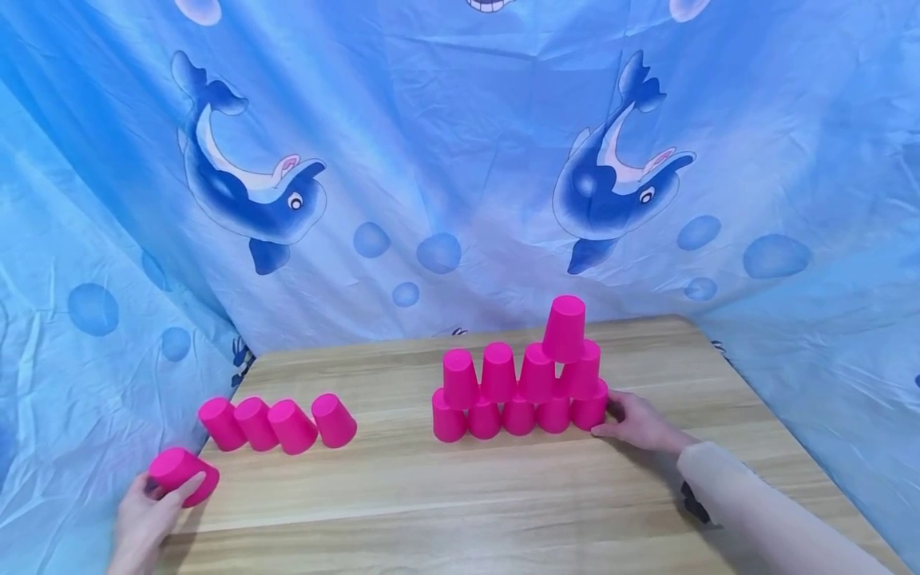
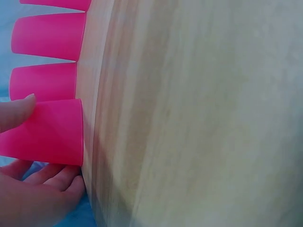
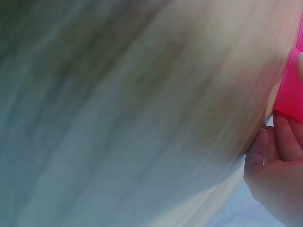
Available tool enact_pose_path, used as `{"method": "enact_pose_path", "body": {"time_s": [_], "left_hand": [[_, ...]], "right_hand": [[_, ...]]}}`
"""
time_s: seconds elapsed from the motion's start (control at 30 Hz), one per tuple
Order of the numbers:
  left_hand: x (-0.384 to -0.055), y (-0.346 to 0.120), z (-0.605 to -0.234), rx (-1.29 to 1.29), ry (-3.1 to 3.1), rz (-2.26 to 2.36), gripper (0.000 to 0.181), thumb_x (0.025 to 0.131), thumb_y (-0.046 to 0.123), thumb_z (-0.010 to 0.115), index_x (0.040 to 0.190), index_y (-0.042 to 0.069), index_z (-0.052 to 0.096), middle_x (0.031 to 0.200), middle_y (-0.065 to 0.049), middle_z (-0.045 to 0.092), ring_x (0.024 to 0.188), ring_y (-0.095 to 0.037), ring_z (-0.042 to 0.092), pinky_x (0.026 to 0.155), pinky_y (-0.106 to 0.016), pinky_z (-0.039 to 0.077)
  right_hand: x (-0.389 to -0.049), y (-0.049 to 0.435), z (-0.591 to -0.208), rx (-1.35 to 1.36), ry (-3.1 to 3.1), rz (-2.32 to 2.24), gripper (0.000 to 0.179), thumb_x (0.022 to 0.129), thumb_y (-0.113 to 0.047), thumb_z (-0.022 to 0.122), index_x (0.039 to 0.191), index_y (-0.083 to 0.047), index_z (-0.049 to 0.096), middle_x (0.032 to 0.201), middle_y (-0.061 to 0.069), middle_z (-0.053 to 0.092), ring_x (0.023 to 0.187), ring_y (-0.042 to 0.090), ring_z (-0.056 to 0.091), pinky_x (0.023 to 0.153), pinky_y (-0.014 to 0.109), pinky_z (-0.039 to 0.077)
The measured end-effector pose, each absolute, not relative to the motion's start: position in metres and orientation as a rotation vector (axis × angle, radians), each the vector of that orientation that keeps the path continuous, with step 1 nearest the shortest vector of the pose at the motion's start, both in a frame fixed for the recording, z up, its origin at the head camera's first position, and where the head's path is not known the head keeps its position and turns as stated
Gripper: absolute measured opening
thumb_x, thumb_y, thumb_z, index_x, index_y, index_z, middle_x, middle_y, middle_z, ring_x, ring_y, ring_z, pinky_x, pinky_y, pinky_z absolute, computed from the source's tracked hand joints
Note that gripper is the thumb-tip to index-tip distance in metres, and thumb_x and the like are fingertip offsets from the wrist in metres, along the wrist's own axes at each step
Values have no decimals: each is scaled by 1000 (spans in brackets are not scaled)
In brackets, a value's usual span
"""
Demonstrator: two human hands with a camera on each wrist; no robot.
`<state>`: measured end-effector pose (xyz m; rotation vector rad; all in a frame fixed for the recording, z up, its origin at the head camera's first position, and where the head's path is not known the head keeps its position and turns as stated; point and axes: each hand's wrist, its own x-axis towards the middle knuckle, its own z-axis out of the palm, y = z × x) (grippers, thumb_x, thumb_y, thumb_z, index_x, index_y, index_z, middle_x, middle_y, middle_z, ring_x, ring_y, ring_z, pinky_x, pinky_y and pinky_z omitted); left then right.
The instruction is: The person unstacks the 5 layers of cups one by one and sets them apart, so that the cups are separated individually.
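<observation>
My left hand point(image 1: 147, 511) grips a pink cup point(image 1: 184, 477) at the table's left edge. That cup is tilted, its closed base toward the upper left; in the left wrist view the thumb point(image 2: 18, 112) lies on one side and the fingers point(image 2: 59, 179) on the other. On the right, inverted pink cups form a stack point(image 1: 519, 419) of two rows, with a single cup point(image 1: 565, 329) on top near the right end. My right hand point(image 1: 638, 423) holds the rightmost bottom cup point(image 1: 589, 409) between thumb and fingers; the right wrist view shows only part of it.
Several more inverted pink cups point(image 1: 293, 427) stand in a row on the left of the wooden table point(image 1: 402, 511), close behind the left hand. A blue dolphin-print cloth point(image 1: 460, 160) hangs behind the table and along both sides.
</observation>
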<state>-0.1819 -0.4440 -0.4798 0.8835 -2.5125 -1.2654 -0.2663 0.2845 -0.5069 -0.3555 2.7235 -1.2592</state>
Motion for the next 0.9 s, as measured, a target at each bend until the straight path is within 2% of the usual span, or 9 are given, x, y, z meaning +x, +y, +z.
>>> {"method": "enact_pose_path", "body": {"time_s": [0.03,0.1,0.17,0.27,0.37,0.53,0.77,0.9], "left_hand": [[-183,-444,-480,877,-2521,-1247,87,83,43,71,141,-7,30,127,-33,47,79,-9,50,59,-22,42],[-183,-444,-481,872,-2526,-1237,87,83,44,71,140,-8,32,126,-34,48,81,-11,53,59,-23,41],[-184,-444,-482,873,-2524,-1244,87,83,45,71,140,-8,32,128,-35,46,90,-23,56,64,-28,43],[-184,-443,-483,876,-2526,-1243,88,83,47,69,140,-8,31,130,-36,43,108,-42,47,75,-41,44],[-184,-442,-483,867,-2536,-1220,86,84,49,68,139,-8,33,130,-36,43,108,-44,47,87,-55,39],[-185,-441,-483,856,-2561,-1179,85,84,51,67,137,-8,36,129,-37,44,107,-46,48,87,-57,38],[-189,-438,-481,903,-2586,-1191,90,81,54,68,138,-8,35,128,-37,43,105,-48,48,71,-50,46],[-182,-435,-473,868,-2619,-1102,92,79,55,70,136,-10,38,126,-37,46,107,-49,48,76,-53,44]], "right_hand": [[-266,285,-507,-350,2723,-1256,75,74,-30,83,136,-6,49,130,14,54,121,38,48,95,48,44],[-266,284,-506,-338,2721,-1254,75,74,-31,83,137,-6,49,131,13,54,122,38,48,95,48,44],[-266,284,-506,-325,2720,-1260,75,74,-30,83,136,-6,50,131,13,54,122,38,48,95,48,43],[-265,283,-506,-333,2716,-1266,73,75,-28,83,136,-5,50,131,13,54,122,38,48,96,49,43],[-264,283,-505,-317,2715,-1272,73,74,-28,83,136,-6,51,131,13,54,123,38,47,96,48,43],[-262,282,-505,-320,2724,-1257,73,75,-30,82,136,-5,50,131,14,54,123,38,47,96,49,43],[-262,282,-504,-325,2719,-1266,71,76,-29,81,135,-5,50,131,14,54,122,38,47,96,49,43],[-262,281,-503,-328,2727,-1260,70,76,-27,82,135,-5,50,130,14,55,121,38,48,95,48,43]]}}
